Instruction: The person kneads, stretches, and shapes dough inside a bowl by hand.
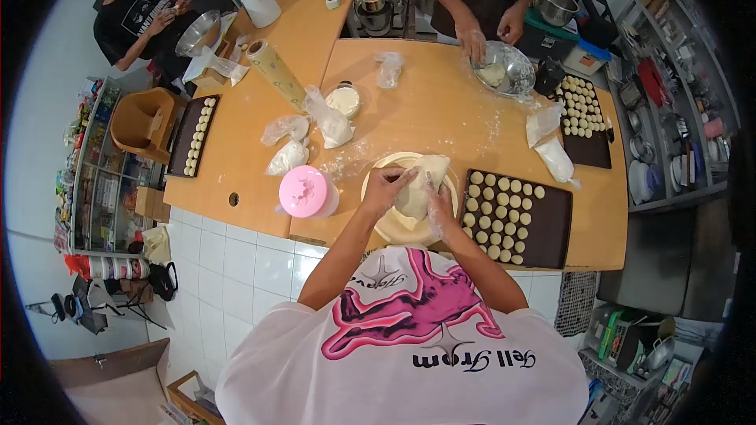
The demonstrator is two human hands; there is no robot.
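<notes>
Left hand (389, 189) pinches and right hand (439, 208) clasps 1 lump of dough (431, 164) over the pale bowl (386, 227) on the surface (441, 71); uneven pulling could tear it, a loosened grip drop it, or a swinging right forearm (469, 252) nudge the nearby tray (551, 228)

Wooden table (441, 122) before you, seam left of centre, white powder (488, 122) scattered. Nearest you: pale basin (392, 231). Pink jar (305, 193) left of it, dark tray (547, 230) right. Farther right: bags (556, 159), second tray (591, 154). Near far edge: metal bowl (520, 69). To your left: film roll (276, 75), more bags (290, 157), white jug (258, 6), third tray (182, 162).
</notes>
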